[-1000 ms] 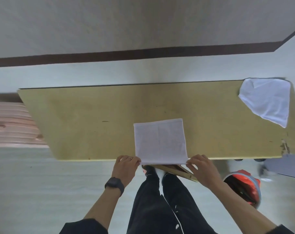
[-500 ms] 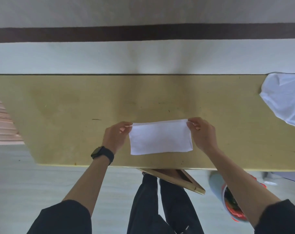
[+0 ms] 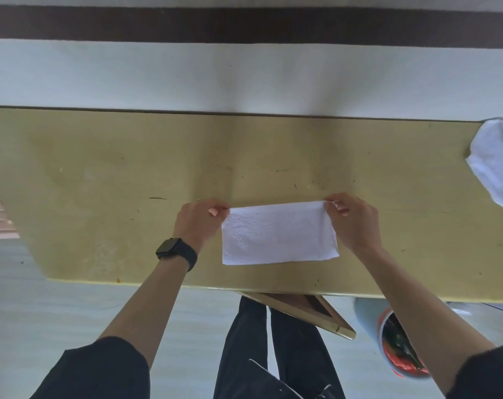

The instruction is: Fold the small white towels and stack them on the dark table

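two towels show, one folded and one loose, and two hands. the left hand (image 3: 200, 223), a black watch (image 3: 176, 252) on its wrist, pinches the far left corner of the folded towel (image 3: 279, 233). this towel is a nubby white terry rectangle, lying flat near the front of the yellow-tan, scuffed desk (image 3: 100, 197), long axis running left to right. the right hand (image 3: 352, 221) pinches its far right corner. a crumpled white towel (image 3: 496, 162) lies at the desk's right end.

Black sleeves (image 3: 100, 367), trousers (image 3: 273, 355), wristwatch (image 3: 177, 252)
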